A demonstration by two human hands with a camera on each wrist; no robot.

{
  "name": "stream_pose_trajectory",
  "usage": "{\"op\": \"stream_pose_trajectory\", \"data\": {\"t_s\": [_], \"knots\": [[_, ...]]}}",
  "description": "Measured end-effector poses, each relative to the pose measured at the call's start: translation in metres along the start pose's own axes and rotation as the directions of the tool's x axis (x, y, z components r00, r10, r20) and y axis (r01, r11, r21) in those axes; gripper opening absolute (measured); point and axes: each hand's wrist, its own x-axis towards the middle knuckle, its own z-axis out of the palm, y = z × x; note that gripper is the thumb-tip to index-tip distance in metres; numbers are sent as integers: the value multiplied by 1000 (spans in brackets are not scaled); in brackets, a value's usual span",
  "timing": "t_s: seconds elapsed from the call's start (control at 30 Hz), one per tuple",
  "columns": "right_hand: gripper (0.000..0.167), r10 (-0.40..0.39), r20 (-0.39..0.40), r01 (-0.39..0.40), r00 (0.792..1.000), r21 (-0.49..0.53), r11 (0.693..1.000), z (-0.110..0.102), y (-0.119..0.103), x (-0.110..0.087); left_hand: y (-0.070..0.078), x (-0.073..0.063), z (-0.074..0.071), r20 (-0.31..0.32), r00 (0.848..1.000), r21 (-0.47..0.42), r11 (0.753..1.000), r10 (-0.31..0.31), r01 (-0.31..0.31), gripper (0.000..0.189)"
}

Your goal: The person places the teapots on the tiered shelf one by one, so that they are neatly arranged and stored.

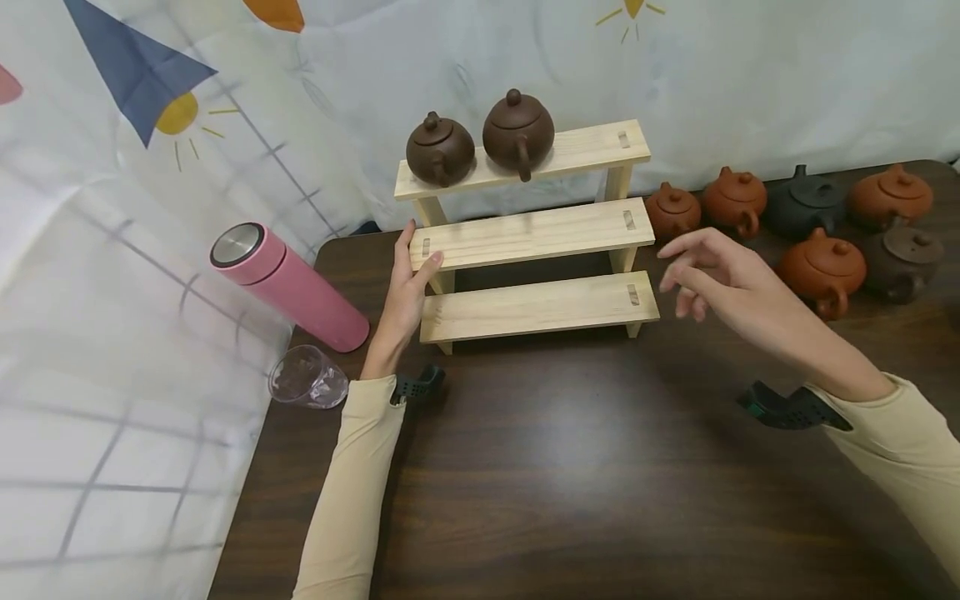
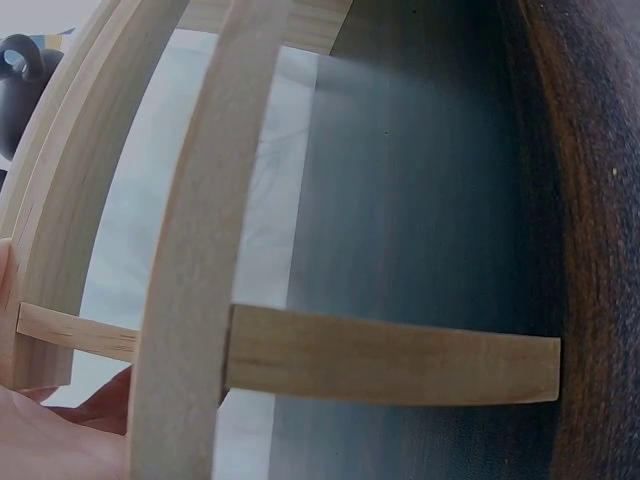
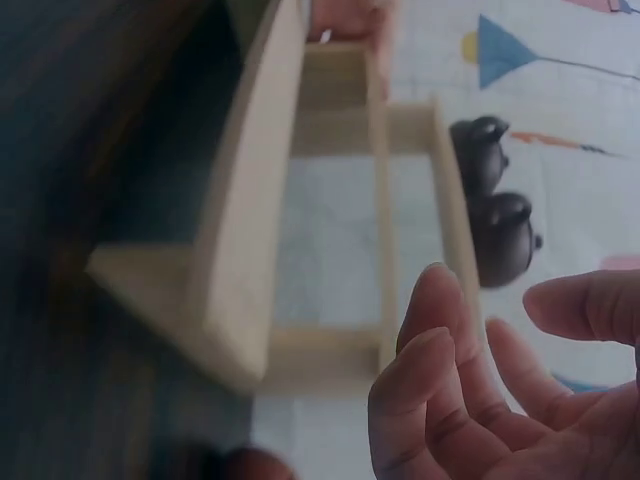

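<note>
A three-tier wooden display stand (image 1: 536,233) stands on the dark table. My left hand (image 1: 408,287) grips the left end of its middle tier, thumb on the top face; in the left wrist view part of that hand (image 2: 50,440) shows at the stand's edge. Two dark brown teapots, a smaller teapot (image 1: 441,152) and a rounder teapot (image 1: 517,133), sit on the top tier at the left and middle. My right hand (image 1: 720,271) hovers just right of the stand, fingers loosely bent and holding nothing. In the right wrist view its fingers (image 3: 410,390) are apart from the wood.
Several teapots stand at the right: a small reddish teapot (image 1: 673,212), a black teapot (image 1: 806,200), an orange teapot (image 1: 823,268) and a grey-brown teapot (image 1: 902,260) among them. At the left are a pink thermos (image 1: 300,292) and a clear glass (image 1: 307,379). A patterned curtain (image 1: 360,83) hangs behind.
</note>
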Motion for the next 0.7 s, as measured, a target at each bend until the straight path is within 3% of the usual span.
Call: {"op": "stream_pose_trajectory", "data": {"t_s": [0.23,0.37,0.53,0.7], "knots": [[19,82,-78,-91,994,-122,988,-35,44,-39,0,1,-1,-3,1000,-11,1000,-3,3,74],[22,105,-168,-138,980,-198,970,-54,69,-56,-1,3,-1,3,1000,-18,1000,-2,2,75],[26,83,-272,-136,959,-179,974,-81,121,-65,-2,3,-1,-1,1000,-15,1000,0,0,75],[11,123,-293,-179,948,-175,968,-98,155,-68,0,4,0,-1,1000,-12,1000,6,-6,75]]}}
